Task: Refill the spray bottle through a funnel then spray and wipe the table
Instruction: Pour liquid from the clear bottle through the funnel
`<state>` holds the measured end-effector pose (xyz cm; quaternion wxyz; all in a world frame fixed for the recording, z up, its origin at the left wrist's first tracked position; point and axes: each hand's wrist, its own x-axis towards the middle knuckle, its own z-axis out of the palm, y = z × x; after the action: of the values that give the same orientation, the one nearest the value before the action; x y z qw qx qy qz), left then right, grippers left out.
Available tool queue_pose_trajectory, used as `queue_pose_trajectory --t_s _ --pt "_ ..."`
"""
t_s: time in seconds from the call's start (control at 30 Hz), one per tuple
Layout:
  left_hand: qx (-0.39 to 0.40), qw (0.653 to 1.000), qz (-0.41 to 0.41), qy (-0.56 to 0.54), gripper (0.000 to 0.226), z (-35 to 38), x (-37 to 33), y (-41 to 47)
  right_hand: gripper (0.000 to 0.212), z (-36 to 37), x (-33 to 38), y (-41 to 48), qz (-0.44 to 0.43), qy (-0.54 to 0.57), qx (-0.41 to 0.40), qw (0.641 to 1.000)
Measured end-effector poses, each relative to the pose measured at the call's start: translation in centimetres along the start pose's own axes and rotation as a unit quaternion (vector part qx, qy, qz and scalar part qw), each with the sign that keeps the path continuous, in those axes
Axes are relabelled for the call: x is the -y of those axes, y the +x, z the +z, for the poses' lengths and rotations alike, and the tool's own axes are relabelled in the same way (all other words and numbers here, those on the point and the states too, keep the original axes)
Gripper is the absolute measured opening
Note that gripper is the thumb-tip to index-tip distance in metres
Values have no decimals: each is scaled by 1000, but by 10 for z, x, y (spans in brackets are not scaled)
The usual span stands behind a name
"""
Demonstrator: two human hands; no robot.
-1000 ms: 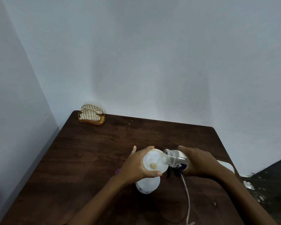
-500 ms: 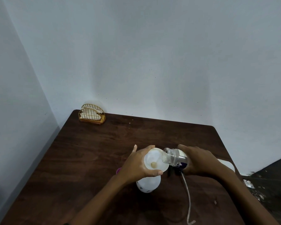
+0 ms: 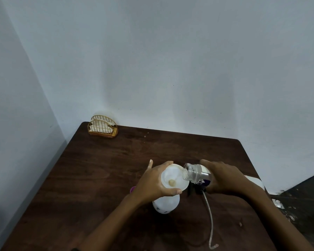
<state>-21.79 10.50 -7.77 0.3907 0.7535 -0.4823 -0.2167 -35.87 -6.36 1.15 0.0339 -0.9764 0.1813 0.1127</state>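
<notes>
A white spray bottle (image 3: pixel 166 205) stands upright on the dark wooden table (image 3: pixel 101 171), with a white funnel (image 3: pixel 172 178) set in its neck. My left hand (image 3: pixel 152 180) grips the funnel's rim from the left. My right hand (image 3: pixel 223 176) holds a clear refill bottle (image 3: pixel 196 173) tipped on its side, its open mouth over the funnel's right edge. The spray head with its dip tube (image 3: pixel 209 220) lies on the table to the right of the spray bottle.
A gold wire napkin holder (image 3: pixel 102 128) with white napkins stands at the table's far left corner. A purple object (image 3: pixel 133 189) peeks out under my left wrist. A white thing (image 3: pixel 256 182) lies at the table's right edge. Walls close in behind and left.
Both hands and the two bottles hold nearly the same pose; the refill bottle stays tipped over the funnel.
</notes>
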Motion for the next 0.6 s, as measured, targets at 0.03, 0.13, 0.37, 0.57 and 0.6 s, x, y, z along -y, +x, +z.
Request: queue_pose_trajectory --t_s 0.03,0.13,0.37,0.57,0.6 --pt "0 1000 0 -1 95 0 0 0 40 0 0 0 0 1 1 1000" --pt "2 1000 0 0 96 -1 -1 0 41 0 -1 0 2 2 1 1000" --pt "3 1000 0 0 96 -1 -3 -1 40 0 -4 0 5 5 -2 1000" --pt "4 1000 -2 2 96 -1 -3 -1 40 -3 -4 -1 3 9 -1 1000" --pt "5 1000 -3 2 96 -1 -3 0 40 -3 -4 0 2 8 0 1000"
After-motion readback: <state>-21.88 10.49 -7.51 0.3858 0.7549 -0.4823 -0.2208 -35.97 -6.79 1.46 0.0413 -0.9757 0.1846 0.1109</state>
